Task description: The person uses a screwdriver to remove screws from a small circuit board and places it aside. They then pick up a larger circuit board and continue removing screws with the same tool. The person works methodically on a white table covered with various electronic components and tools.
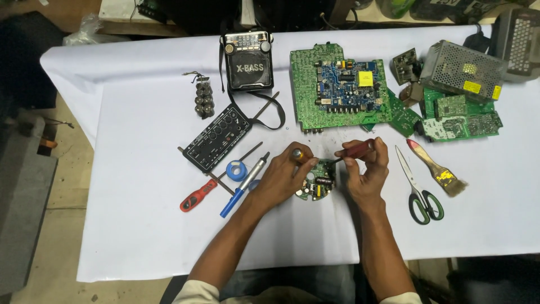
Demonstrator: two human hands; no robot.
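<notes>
A small round circuit board [316,184] is held down on the white tablecloth [140,225] by the left hand [284,174]. The fingers of that hand are curled and pressed on the board's left edge, and a small yellow-tipped thing is seen at the top of the hand; what it is cannot be told. A dark red-handled screwdriver [354,151] is pinched in the right hand [365,169], with the fingers closed tight around the handle. Its thin tip is pointed left and down, toward the top of the round board, just beside the left hand's fingers. Whether the tip is touching the board cannot be told.

Just to the left of the left hand, a blue-handled soldering iron [244,183] and a blue roll of tape [236,170] are laid. Farther left, a red-handled screwdriver [198,195] is seen. A black panel with knobs [216,138] is placed above those. Near the right hand, on its right side, green-handled scissors [419,188] and a paintbrush [437,169] are laid. Above both hands, a big green circuit board [337,87] and a black radio [247,59] are set, well apart from the grip.
</notes>
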